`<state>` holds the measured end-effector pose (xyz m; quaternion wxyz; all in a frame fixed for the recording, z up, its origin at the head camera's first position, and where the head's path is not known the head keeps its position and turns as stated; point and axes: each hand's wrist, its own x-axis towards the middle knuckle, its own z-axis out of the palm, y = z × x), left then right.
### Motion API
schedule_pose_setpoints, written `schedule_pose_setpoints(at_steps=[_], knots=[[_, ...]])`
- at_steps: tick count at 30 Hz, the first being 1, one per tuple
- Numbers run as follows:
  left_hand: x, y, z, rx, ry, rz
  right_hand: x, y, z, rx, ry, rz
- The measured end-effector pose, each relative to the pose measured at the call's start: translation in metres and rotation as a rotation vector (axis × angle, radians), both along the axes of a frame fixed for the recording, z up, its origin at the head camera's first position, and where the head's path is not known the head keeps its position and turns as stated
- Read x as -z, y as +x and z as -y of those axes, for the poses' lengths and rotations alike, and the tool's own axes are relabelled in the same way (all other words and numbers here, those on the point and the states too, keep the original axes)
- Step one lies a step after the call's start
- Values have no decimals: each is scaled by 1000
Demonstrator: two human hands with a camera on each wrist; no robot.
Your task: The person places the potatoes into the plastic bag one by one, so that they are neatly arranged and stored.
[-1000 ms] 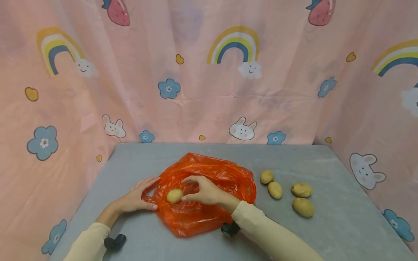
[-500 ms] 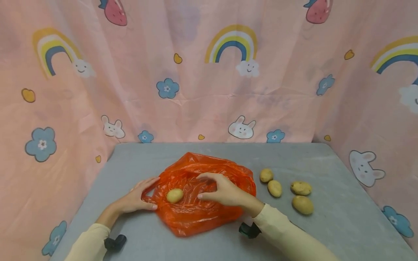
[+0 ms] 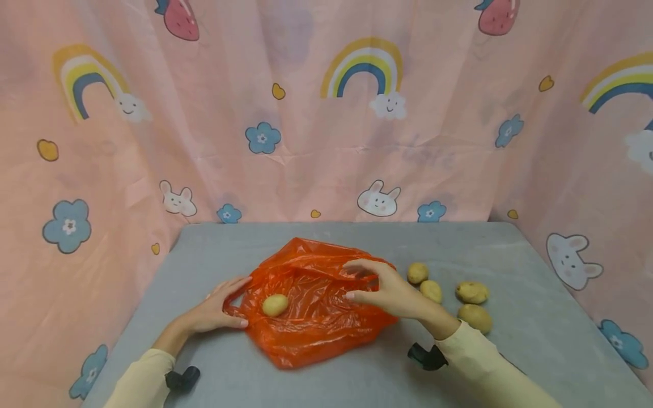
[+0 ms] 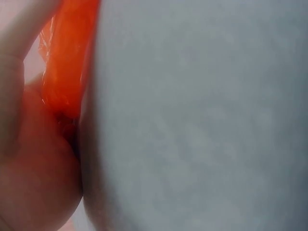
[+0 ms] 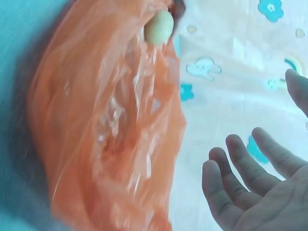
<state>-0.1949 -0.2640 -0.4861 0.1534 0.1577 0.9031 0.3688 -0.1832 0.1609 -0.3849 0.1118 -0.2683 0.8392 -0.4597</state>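
In the head view, the left hand (image 3: pixel 214 310), fingers spread, touches the left edge of the bag (image 3: pixel 311 343) on the counter (image 3: pixel 214 249); the right hand (image 3: pixel 393 290) hangs wide over its right side. One potato (image 3: pixel 275 305) sits at the bag's left part, four more potatoes (image 3: pixel 474 318) to the right. The left wrist view shows orange plastic between thumb and palm; the right, parted fingers.

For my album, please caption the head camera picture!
Left hand at the bag, right hand over it, one potato between them, four more on the table.
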Motion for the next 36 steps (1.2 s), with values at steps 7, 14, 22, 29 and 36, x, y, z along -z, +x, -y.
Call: schedule_pose_setpoints(at_steps=[7,14,22,29,36], knots=[[0,1,-1,4,1,-1,2,-2,-29,9,-6,-27],[0,0,0,10,-7,7,2,-10,-57,47,-9,-57],[1,-2,-1,5,-6,11,8,-24,-98,132,83,-76],[0,-1,1,1,10,16,15,-28,-125,169,189,-82],[2,-3,3,12,-6,6,26,-34,-145,176,273,-32]])
